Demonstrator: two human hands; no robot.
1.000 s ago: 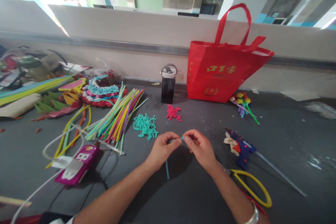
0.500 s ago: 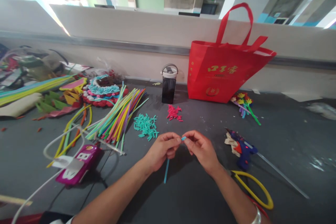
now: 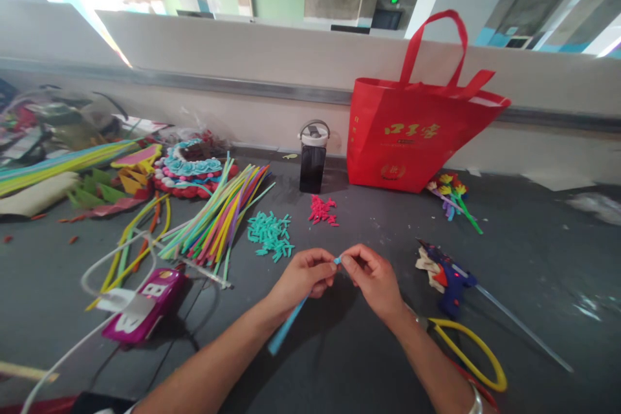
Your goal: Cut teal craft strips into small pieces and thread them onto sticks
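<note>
My left hand [image 3: 305, 277] is closed around a thin blue strip [image 3: 286, 331], whose free end slants down toward me over the grey table [image 3: 339, 362]. My right hand [image 3: 372, 279] pinches the strip's upper tip, fingertips touching those of the left. Just beyond the hands lie a pile of small teal pieces [image 3: 270, 234] and a smaller pile of red pieces [image 3: 321, 210].
A fan of coloured strips [image 3: 218, 220] lies at left, with a magenta device [image 3: 145, 307] and white cable nearer me. At right are a blue glue gun [image 3: 449, 275] and yellow-handled scissors [image 3: 468, 352]. A dark bottle [image 3: 312, 158] and red tote bag [image 3: 412, 132] stand at the back.
The strip's free end has swung from hanging straight down to slanting left toward me. Both hands stayed close together, pinching its top.
</note>
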